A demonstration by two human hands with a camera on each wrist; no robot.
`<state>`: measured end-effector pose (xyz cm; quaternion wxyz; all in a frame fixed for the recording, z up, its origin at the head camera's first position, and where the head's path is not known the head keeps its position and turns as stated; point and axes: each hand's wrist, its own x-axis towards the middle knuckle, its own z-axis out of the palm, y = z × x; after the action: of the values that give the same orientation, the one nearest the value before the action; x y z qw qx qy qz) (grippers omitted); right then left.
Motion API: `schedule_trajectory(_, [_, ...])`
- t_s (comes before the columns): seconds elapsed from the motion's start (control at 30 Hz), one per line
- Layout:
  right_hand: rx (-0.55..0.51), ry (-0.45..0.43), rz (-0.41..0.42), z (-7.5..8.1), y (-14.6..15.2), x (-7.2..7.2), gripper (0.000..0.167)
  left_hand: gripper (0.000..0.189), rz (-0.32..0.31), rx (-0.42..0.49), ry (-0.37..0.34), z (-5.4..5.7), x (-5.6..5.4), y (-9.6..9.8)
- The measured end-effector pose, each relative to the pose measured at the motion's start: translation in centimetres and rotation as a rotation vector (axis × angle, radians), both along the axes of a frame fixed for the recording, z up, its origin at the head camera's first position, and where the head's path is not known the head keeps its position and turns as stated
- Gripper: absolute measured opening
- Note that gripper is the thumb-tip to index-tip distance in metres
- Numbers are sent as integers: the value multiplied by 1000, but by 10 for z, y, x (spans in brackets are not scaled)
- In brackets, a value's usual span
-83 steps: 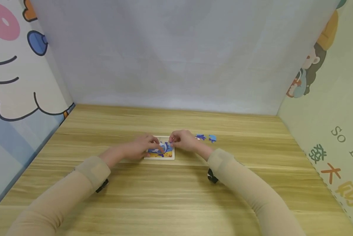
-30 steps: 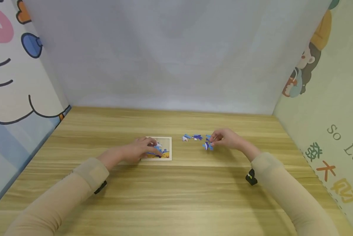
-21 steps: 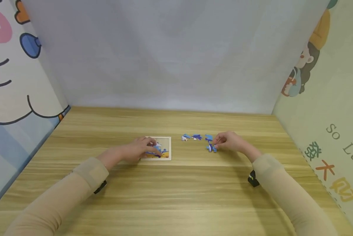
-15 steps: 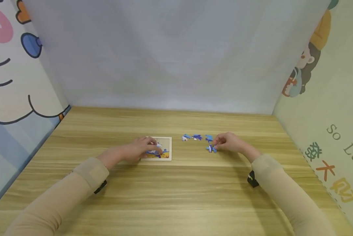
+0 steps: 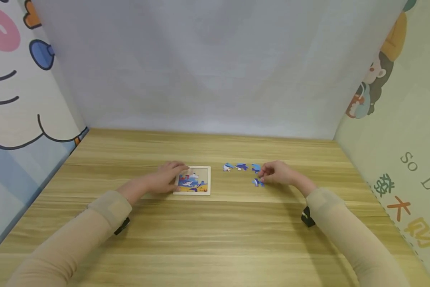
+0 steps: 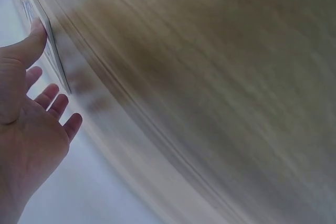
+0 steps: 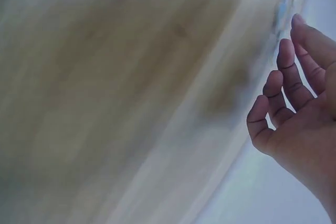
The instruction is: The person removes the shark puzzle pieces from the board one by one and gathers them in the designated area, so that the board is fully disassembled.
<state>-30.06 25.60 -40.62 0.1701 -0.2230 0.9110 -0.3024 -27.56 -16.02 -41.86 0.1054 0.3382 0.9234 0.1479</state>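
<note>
A small jigsaw puzzle in a pale wooden frame [image 5: 209, 181] lies flat mid-table, its picture filled in at the left and bottom and its upper right bare. My left hand [image 5: 164, 178] rests on the frame's left side, index finger along the far corner and thumb at the near left. In the left wrist view that thumb [image 6: 37, 35] touches the frame edge while the other fingers spread loosely. To the right, my right hand [image 5: 277, 173] pinches a blue-and-white puzzle piece [image 5: 256, 182] by its right side, low at the tabletop; the fingertips partly cover it.
Three loose puzzle pieces lie in a row beyond the held one: a blue-and-white piece [image 5: 227, 167], a dark blue piece [image 5: 241, 167] and a lighter blue piece [image 5: 255, 167]. A white cloth [image 5: 211, 79] hangs behind the wood-grain table [image 5: 215, 239]; printed panels flank it.
My right hand has carried a piece from the frame to the loose pieces at right, then shifted it slightly nearer me. My left fingers have drawn back from the picture to the frame's left side.
</note>
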Motion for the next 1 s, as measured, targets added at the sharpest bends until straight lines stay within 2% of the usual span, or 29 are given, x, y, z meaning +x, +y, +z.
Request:
schedule_trajectory(0.1, [-1, 19, -4, 11, -7, 2, 15, 72, 15, -5, -3, 2, 0, -1])
schedule_trajectory(0.3, [11, 120, 54, 33, -27, 3, 18, 73, 47, -6, -49, 8, 2, -1])
schedule_trajectory(0.5, [49, 184, 110, 44, -53, 2, 22, 64, 45, 3, -48, 8, 3, -2])
schedule_trajectory(0.7, [27, 192, 129, 44, -83, 0, 27, 52, 40, 32, -42, 3, 0, -5])
schedule_trajectory(1.0, [-8, 212, 200, 28, -133, -6, 30, 47, 41, 62, -38, -2, 0, -9])
